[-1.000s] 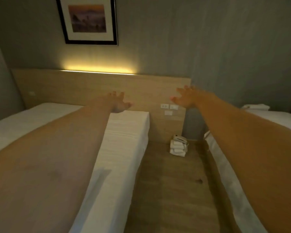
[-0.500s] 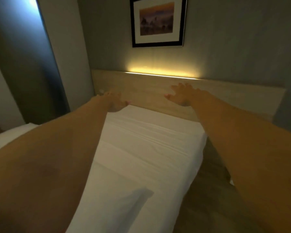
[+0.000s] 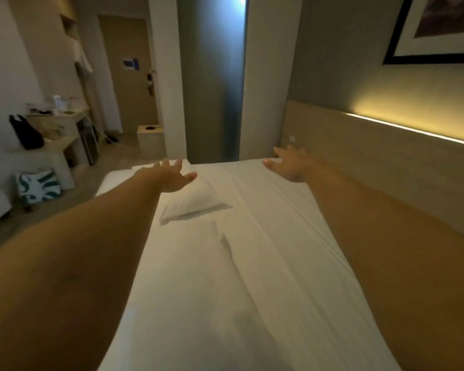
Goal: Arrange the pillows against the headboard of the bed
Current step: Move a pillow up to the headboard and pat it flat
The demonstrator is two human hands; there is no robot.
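Soft white rectangular pillow lies flat mid-bed, well apart from the light wooden headboard. Left hand spread wide just over its far end, right hand spread wide nearer the headboard; neither holds anything. Risk: one-handed grab lets it sag & drag the white sheet into creases. Black bag on the shelf, far side from headboard; nothing blocks the way.
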